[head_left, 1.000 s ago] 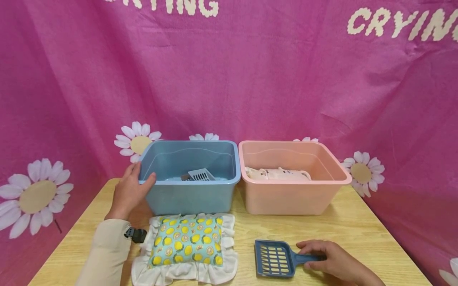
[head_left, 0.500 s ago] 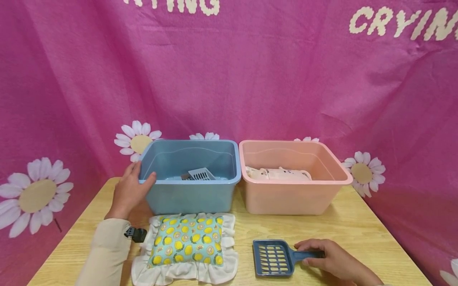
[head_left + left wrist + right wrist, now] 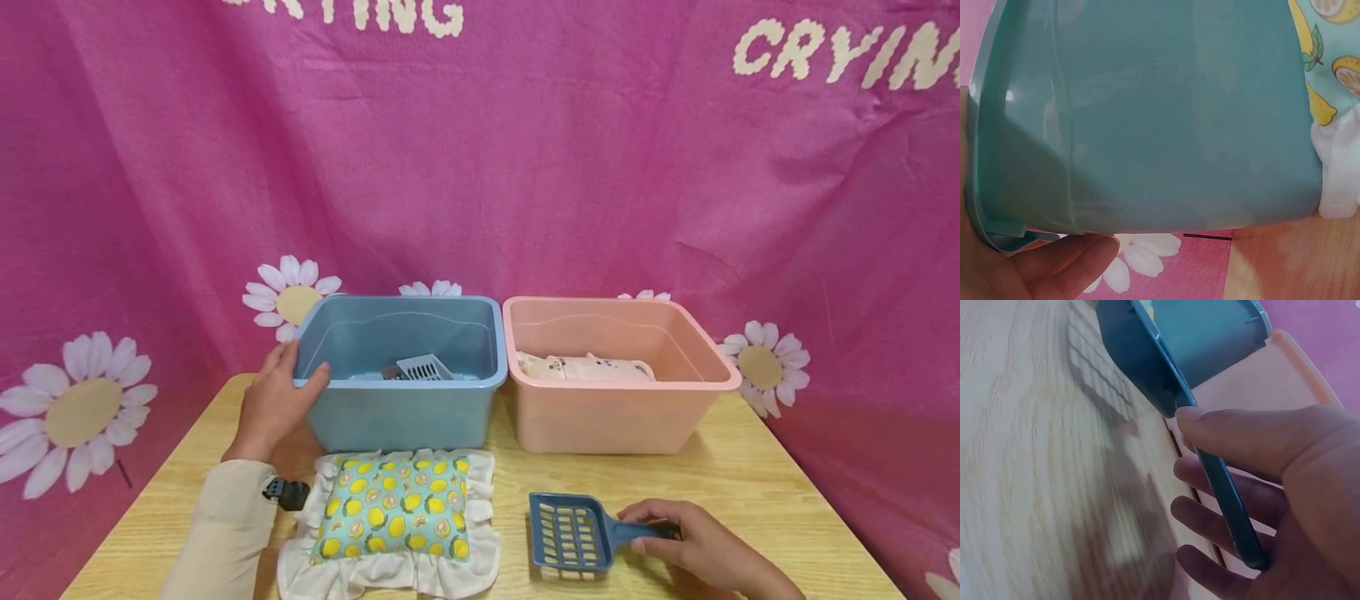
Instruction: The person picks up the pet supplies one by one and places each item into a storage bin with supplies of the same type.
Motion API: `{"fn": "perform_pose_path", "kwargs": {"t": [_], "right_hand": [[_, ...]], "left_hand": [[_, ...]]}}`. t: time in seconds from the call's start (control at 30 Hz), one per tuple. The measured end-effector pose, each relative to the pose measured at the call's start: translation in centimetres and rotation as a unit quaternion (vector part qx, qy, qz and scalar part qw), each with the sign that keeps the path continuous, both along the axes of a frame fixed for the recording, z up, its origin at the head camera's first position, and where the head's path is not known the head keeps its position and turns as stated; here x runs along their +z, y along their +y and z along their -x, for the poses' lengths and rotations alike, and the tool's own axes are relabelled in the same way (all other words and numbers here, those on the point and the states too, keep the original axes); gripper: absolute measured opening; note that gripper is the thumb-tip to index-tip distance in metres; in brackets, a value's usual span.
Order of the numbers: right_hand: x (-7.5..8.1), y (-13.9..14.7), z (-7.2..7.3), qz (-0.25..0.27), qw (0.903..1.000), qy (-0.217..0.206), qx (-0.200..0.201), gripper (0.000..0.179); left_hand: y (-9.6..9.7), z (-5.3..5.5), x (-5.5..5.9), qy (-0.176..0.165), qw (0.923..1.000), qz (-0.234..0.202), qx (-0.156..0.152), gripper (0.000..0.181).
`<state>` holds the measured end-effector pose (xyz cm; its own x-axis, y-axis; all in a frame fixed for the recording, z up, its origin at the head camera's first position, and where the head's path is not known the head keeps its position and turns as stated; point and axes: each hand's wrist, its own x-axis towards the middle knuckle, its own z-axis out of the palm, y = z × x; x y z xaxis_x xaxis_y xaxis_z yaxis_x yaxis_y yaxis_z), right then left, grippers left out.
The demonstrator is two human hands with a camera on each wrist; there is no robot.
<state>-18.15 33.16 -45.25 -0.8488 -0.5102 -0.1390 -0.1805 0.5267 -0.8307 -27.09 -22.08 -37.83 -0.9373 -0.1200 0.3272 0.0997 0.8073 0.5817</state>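
Note:
My right hand (image 3: 697,542) pinches the handle of a dark blue slotted litter scoop (image 3: 572,533), thumb on one side and fingers on the other. In the right wrist view, the scoop (image 3: 1147,359) is tilted just above the table and casts a slotted shadow. My left hand (image 3: 273,404) grips the front left corner of the blue bin (image 3: 397,417) by its rim. Inside that bin lie a light grey slotted scoop (image 3: 424,367) and a small brownish item, mostly hidden by the front wall. A lemon-print pillow (image 3: 397,508) with white ruffles lies before it.
A pink bin (image 3: 607,421) stands right beside the blue one, holding a white patterned cloth-like item (image 3: 592,367). Behind both hangs a magenta curtain (image 3: 480,167) with daisies and lettering. All stands on a wooden table (image 3: 720,475).
The blue scoop's head has tipped and risen off the table, sliding slightly left, with my right hand on its handle. My left hand stays on the blue bin's corner.

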Motion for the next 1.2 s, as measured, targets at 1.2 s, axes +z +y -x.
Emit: {"fn": "perform_pose_path", "kwargs": {"t": [1.2], "right_hand": [[2.4,-1.0,-0.2,0.047,0.995,0.061,-0.064,0.025]], "left_hand": [[-0.1,-0.2,0.2,-0.007,0.9999,-0.007,-0.004,0.082]]}}
